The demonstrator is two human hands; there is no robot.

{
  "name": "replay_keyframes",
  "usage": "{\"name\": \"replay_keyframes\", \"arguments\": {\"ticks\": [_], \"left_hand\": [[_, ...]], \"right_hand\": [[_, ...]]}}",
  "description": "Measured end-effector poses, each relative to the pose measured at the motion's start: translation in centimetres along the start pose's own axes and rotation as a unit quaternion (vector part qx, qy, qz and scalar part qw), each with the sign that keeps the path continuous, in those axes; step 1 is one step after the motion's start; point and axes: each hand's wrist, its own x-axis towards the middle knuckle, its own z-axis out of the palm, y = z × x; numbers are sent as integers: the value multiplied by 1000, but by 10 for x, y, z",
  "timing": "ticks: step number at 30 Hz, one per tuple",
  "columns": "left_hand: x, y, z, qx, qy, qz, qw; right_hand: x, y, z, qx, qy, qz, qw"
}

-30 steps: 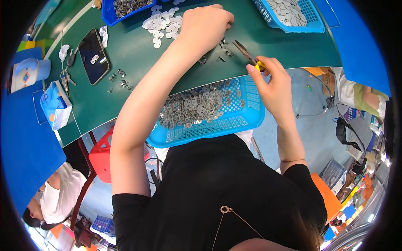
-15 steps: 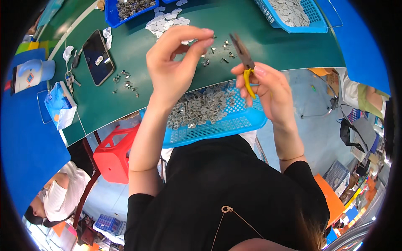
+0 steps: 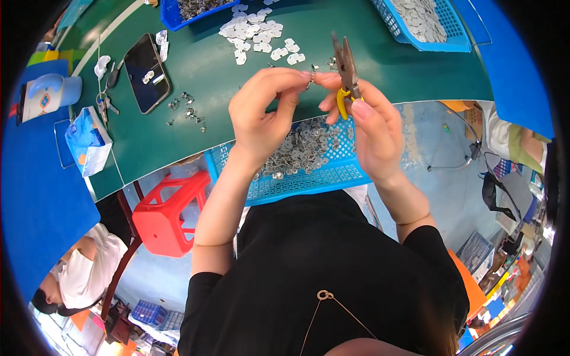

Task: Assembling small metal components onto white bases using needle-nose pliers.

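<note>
In the head view, the hands have swung together: left hand (image 3: 261, 113) pinching a small metal piece (image 3: 310, 81) over the green table (image 3: 415, 71), right hand (image 3: 379, 127) gripping yellow-handled pliers (image 3: 350, 77), index finger reaching the piece. A light, steady pinch should serve best here.

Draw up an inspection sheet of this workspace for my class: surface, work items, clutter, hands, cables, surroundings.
Surface: green tabletop, small metal parts scattered on it.
Work items: yellow-handled pliers, loose white pieces, light-blue basket of metal pieces at the tabletop's near edge, dark-blue tray of parts.
Clutter: phone with white bits on it, keys, blue-and-white packet.
Hands: right hand holds the pliers; left hand meets it at a tiny metal piece; which grips that is unclear.
Cables: thin cable-like curve at right, kind unclear.
Surroundings: red stool and person in white at left.
</note>
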Motion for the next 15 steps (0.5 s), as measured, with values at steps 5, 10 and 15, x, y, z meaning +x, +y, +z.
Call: {"name": "replay_keyframes", "arguments": {"ticks": [5, 10, 15], "left_hand": [[-2, 5, 7, -5, 40, -25, 999], [-6, 15, 11, -24, 56, -100, 993], [-6, 26, 8, -234, 46, -260, 936]], "right_hand": [[0, 9, 2, -28, -10, -56, 998], [2, 14, 0, -201, 0, -162, 966], [15, 22, -11, -329, -20, -322, 888]]}}
